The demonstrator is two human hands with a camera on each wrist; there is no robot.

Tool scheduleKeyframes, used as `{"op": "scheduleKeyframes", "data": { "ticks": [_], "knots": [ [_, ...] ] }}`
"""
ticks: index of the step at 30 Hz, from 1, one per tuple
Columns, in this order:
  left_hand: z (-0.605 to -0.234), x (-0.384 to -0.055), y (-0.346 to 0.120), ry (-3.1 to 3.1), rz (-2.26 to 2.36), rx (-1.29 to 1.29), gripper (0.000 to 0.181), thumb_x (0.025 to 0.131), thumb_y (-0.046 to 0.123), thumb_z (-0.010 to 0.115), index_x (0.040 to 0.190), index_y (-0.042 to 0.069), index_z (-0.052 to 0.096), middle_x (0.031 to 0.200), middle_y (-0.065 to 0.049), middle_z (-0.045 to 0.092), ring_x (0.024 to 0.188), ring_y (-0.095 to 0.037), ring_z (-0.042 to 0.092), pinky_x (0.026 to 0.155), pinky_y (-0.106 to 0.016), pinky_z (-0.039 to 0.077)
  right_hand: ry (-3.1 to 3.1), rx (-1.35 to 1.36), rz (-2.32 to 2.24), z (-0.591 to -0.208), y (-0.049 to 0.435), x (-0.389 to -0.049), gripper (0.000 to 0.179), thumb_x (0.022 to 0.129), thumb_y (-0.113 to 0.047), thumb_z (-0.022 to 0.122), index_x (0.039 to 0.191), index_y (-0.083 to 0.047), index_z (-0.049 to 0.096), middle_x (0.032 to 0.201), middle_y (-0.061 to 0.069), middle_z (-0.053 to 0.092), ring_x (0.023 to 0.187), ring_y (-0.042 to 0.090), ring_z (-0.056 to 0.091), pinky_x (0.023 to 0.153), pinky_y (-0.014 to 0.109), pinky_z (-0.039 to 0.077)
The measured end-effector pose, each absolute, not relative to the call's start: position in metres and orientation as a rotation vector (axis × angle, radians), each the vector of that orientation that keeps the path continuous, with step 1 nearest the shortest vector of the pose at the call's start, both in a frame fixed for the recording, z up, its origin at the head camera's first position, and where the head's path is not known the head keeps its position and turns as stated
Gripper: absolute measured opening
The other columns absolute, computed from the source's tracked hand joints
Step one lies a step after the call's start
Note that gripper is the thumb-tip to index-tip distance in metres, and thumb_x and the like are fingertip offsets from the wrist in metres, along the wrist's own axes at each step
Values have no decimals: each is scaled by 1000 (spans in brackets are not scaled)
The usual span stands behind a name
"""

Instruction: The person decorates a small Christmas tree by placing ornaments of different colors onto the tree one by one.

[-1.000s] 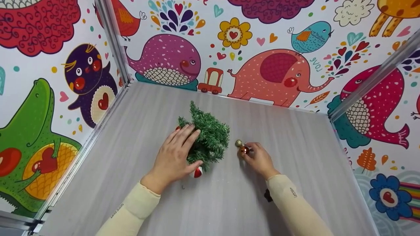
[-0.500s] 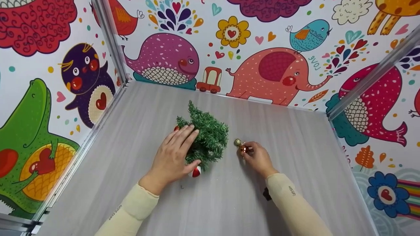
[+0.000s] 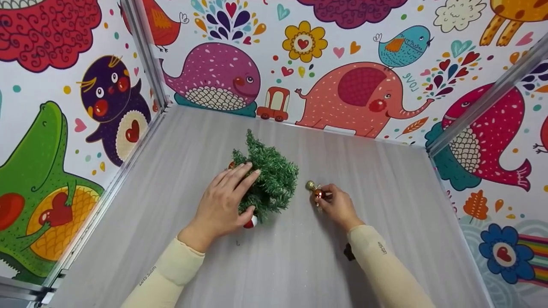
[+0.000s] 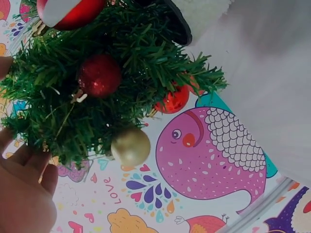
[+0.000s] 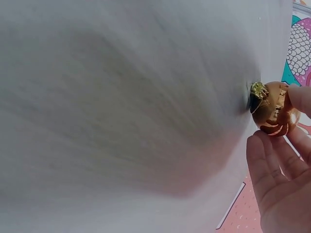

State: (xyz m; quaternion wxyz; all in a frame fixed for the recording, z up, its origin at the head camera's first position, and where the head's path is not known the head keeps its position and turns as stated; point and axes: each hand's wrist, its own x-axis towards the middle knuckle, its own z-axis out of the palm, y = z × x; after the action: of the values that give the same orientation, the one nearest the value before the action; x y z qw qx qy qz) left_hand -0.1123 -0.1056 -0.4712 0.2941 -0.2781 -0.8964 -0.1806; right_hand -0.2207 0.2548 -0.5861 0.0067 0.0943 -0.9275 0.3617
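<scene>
A small green Christmas tree (image 3: 276, 177) is tipped over near the middle of the table in the head view. My left hand (image 3: 219, 203) rests along its left side, fingers fairly straight over the branches and thumb beside a red-and-white bauble (image 3: 251, 222). The left wrist view shows a glittery red bauble (image 4: 99, 75), a pale gold bauble (image 4: 130, 147) and a shiny red bauble (image 4: 173, 99) hanging from it. To the tree's right, my right hand (image 3: 341, 208) pinches a shiny copper bauble (image 3: 318, 194) between thumb and fingers, close over the table. A smaller gold bauble (image 3: 310, 185) is right beside it.
The grey wood-grain table (image 3: 274, 273) is bounded by printed cartoon walls (image 3: 342, 42) behind and at both sides, with a metal frame post (image 3: 147, 51) at the left corner. Part of a small black object (image 3: 349, 252) shows beside the right forearm.
My left hand has shifted slightly, its thumb moving up and left, and the red-and-white bauble shows a little further left. My right hand stays nearly in place, pinching the copper bauble.
</scene>
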Motion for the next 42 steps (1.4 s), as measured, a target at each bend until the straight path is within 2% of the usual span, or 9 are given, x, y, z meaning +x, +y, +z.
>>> {"op": "scheduleKeyframes", "data": {
  "ticks": [16, 27, 35, 42],
  "knots": [
    [-469, -114, -116, -2384, -518, -717, 82, 72, 11, 71, 150, 13, 45, 153, -13, 43, 132, -31, 47, 111, -45, 31, -2897, 267, 1186, -586, 257, -222, 31, 87, -14, 78, 115, -6, 65, 108, 8, 69, 92, 23, 68, 80, 39, 56],
    [-470, -116, -121, -2399, -529, -713, 84, 71, 7, 69, 151, 14, 44, 154, -11, 41, 132, -30, 48, 112, -45, 31, -2904, 309, 1151, -587, 256, -221, 37, 88, -12, 76, 122, -4, 66, 112, 9, 67, 95, 23, 67, 80, 38, 56],
    [-469, -116, -122, -2418, -544, -697, 82, 72, 3, 64, 150, 14, 45, 155, -11, 40, 133, -28, 48, 113, -45, 30, -2861, 364, 1102, -589, 257, -222, 37, 86, -12, 78, 120, -2, 68, 106, 10, 66, 96, 27, 67, 84, 40, 55],
    [-470, -116, -121, -2419, -552, -693, 84, 70, 5, 67, 151, 13, 44, 155, -12, 39, 131, -29, 48, 113, -43, 29, -2868, 350, 1122, -588, 256, -222, 35, 86, -11, 78, 118, -2, 69, 106, 10, 65, 97, 27, 66, 84, 40, 55]
  ]
}}
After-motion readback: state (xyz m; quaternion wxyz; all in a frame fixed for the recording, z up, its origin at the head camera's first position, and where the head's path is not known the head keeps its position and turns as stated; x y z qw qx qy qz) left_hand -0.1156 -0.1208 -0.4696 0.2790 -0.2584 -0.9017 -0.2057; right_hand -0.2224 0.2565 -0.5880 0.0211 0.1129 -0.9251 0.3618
